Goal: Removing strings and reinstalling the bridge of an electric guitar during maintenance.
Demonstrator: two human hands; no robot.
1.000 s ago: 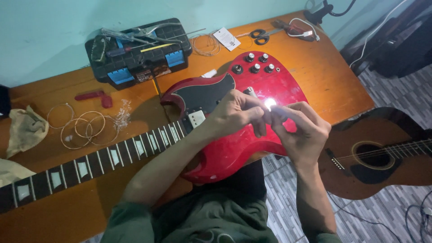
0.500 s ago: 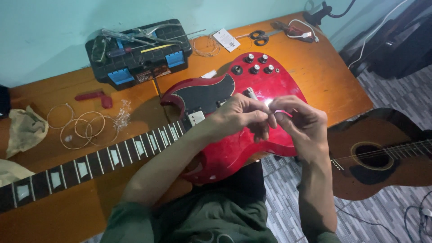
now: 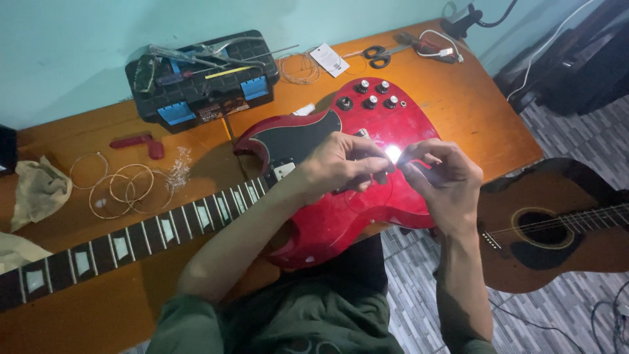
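Observation:
A red electric guitar (image 3: 341,216) with a black pickguard lies across the orange table (image 3: 472,111), its dark neck (image 3: 118,246) running to the lower left. My left hand (image 3: 341,164) rests on the guitar's body near the bridge, fingers curled and pinched on something small that the glare hides. My right hand (image 3: 445,180) meets it from the right, fingertips pinched close to the left hand's. A bright reflection sits between the two hands. I cannot tell what either hand pinches.
A black toolbox (image 3: 200,82) with tools stands at the back. Coiled old strings (image 3: 121,187), a red winder (image 3: 141,143) and a cloth (image 3: 39,190) lie at left. Scissors (image 3: 373,56) and a string coil (image 3: 301,65) lie behind. An acoustic guitar (image 3: 557,229) lies on the floor, right.
Both hands have stayed at the bridge, fingers shifting slightly. The right hand has drawn a little closer to the left. The guitar has not moved.

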